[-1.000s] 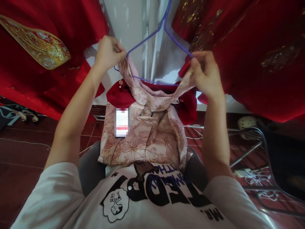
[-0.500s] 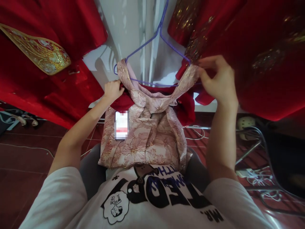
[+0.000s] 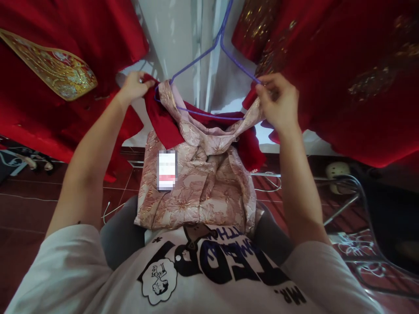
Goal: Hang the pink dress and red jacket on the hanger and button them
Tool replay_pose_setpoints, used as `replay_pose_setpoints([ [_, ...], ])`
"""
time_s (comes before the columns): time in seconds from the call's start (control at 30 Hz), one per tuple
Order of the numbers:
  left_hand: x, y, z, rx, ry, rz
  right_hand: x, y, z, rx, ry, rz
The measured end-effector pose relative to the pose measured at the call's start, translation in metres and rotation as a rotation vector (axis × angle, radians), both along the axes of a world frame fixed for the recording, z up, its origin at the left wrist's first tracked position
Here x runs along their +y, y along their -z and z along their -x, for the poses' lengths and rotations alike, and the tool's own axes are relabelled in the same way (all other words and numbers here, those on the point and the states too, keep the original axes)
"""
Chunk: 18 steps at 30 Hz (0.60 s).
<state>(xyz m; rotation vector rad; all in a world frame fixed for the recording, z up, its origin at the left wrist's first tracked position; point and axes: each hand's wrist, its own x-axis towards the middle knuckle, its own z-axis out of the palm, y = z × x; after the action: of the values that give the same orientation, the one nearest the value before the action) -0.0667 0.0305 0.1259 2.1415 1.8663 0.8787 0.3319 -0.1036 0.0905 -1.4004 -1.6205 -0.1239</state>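
A pink and gold brocade garment [image 3: 186,192] lies over my lap, its straps up on a purple hanger [image 3: 196,63]. My left hand [image 3: 135,87] is closed on a piece of red cloth [image 3: 163,124], lifted beside the left end of the hanger. At the hanger's right end my right hand [image 3: 278,102] pinches the brocade strap [image 3: 253,114] near the purple arm. More red cloth shows behind the neckline and below my right hand. A phone [image 3: 166,170] with a lit, blurred screen rests on the left part of the brocade.
Red garments with gold embroidery hang at the left [image 3: 108,52] and the right [image 3: 327,96]. On the tiled floor at the right are a dark chair [image 3: 389,213], white cables [image 3: 355,244] and a pale helmet [image 3: 338,170]. Shoes [image 3: 31,162] stand at the far left.
My left hand has moved up and left, pulling the red cloth out beside the strap. My right hand has shifted left and slightly down, closing in on the hanger's end.
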Motion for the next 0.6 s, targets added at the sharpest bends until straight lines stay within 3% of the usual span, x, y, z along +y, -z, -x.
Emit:
replay_pose_setpoints([
  [0.13, -0.030, -0.036, -0.042, 0.167, -0.030, -0.358, -0.012, -0.004, 0.007, 0.031, -0.012, -0.005],
  [0.2, -0.052, -0.043, -0.066, 0.153, 0.016, -0.470, -0.019, -0.009, 0.010, 0.054, -0.037, -0.001],
  [0.3, -0.078, -0.042, -0.087, 0.084, 0.119, -0.515, -0.027, -0.024, 0.006, 0.073, -0.099, 0.036],
  [0.4, -0.086, -0.037, -0.082, 0.096, 0.272, -0.379, -0.017, -0.043, -0.004, 0.023, -0.170, 0.270],
  [0.53, -0.078, -0.035, -0.060, 0.215, 0.383, -0.146, 0.028, -0.054, -0.001, -0.023, -0.345, 0.865],
  [0.6, -0.074, -0.034, -0.054, 0.241, 0.400, -0.114, 0.051, -0.052, 0.013, -0.161, -0.395, 0.952],
])
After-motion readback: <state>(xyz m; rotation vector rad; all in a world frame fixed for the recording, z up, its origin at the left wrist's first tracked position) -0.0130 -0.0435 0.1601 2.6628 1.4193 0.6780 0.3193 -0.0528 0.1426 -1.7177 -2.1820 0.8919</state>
